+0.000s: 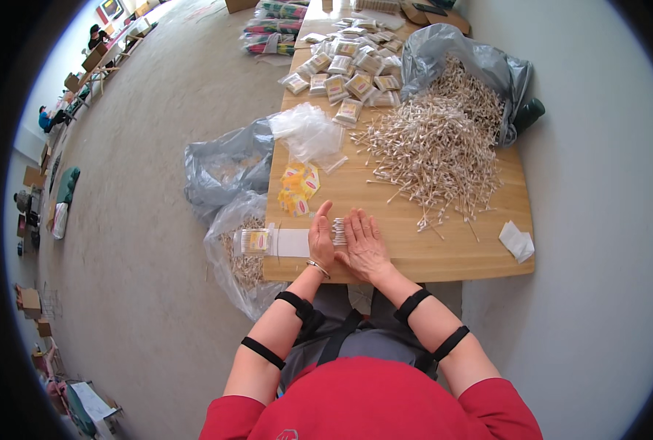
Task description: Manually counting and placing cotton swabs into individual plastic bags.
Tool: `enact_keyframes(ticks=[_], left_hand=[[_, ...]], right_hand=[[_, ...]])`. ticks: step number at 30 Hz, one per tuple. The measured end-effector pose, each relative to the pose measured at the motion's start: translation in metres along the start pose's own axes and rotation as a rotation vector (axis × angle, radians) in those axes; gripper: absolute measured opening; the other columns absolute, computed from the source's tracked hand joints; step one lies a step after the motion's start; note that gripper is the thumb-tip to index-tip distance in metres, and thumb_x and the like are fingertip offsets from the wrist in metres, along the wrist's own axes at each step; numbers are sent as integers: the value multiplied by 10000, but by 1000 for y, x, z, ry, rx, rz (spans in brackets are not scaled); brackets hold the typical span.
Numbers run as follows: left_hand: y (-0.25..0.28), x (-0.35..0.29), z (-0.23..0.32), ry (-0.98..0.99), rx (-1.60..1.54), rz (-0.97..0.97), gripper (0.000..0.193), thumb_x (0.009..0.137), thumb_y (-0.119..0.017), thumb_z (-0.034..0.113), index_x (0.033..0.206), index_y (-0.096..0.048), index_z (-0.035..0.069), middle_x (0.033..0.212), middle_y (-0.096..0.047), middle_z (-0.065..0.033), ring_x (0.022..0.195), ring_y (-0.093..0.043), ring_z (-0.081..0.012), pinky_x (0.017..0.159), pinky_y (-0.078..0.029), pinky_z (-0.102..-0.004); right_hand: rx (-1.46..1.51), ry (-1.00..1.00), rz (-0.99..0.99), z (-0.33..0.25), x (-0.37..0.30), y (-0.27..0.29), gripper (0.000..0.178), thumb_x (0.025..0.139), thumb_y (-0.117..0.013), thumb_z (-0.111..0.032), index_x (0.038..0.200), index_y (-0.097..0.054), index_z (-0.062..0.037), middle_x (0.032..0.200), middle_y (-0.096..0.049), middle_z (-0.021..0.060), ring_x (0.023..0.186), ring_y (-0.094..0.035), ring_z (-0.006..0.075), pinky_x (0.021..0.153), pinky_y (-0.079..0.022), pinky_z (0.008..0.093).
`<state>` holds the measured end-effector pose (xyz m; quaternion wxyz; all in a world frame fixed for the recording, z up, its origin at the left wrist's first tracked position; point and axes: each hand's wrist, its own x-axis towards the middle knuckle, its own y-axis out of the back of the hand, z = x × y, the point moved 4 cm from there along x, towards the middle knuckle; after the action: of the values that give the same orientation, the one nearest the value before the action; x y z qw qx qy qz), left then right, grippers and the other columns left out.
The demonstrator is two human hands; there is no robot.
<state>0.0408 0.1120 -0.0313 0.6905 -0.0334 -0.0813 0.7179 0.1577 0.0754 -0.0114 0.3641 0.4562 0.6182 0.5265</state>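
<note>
A small row of cotton swabs (339,232) lies on the table between my two hands. My left hand (321,238) stands on edge along their left side, fingers stretched out. Over their right side my right hand (364,242) lies flat with its fingers straight. Just left of my left hand is a white card strip (293,243). At the strip's far left end, by the table's edge, sits a small clear bag of swabs (255,241) with a yellow label. What lies under my right palm is hidden.
A large heap of loose swabs (444,147) spills from a grey plastic bag (433,48). Filled packets (348,70) pile up at the back. Yellow labels (297,187) and clear empty bags (310,132) lie left. A crumpled tissue (517,241) is at right; plastic bags (227,172) hang off the left edge.
</note>
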Motion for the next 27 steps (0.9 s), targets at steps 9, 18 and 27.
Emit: enact_keyframes(ticks=[9, 18, 27], left_hand=[[4, 1, -3, 49, -69, -69, 516, 1011, -319, 363, 1348, -395, -20, 1382, -429, -114, 1311, -345, -180, 1105, -219, -313], [2, 4, -6, 49, -195, 19, 507, 1012, -322, 350, 1343, -402, -26, 1382, -426, -127, 1323, -338, -203, 1115, -208, -313], [-14, -5, 5, -25, 62, -54, 538, 1007, -318, 385, 1344, -412, -23, 1358, -459, -153, 1289, -384, -230, 1073, -261, -312]], right_hand=[[-21, -17, -52, -6, 3, 6, 824, 853, -483, -548, 1443, -226, -33, 1509, -141, 203, 1413, -71, 349, 1140, -36, 478], [776, -168, 441, 33, 0, 11, 595, 901, -464, -160, 1422, -233, 9, 1497, -174, 218, 1403, -128, 358, 1141, -110, 428], [1080, -177, 441, 18, 9, -1, 603, 877, -447, -111, 1418, -221, 32, 1497, -183, 212, 1405, -143, 338, 1140, -131, 401]])
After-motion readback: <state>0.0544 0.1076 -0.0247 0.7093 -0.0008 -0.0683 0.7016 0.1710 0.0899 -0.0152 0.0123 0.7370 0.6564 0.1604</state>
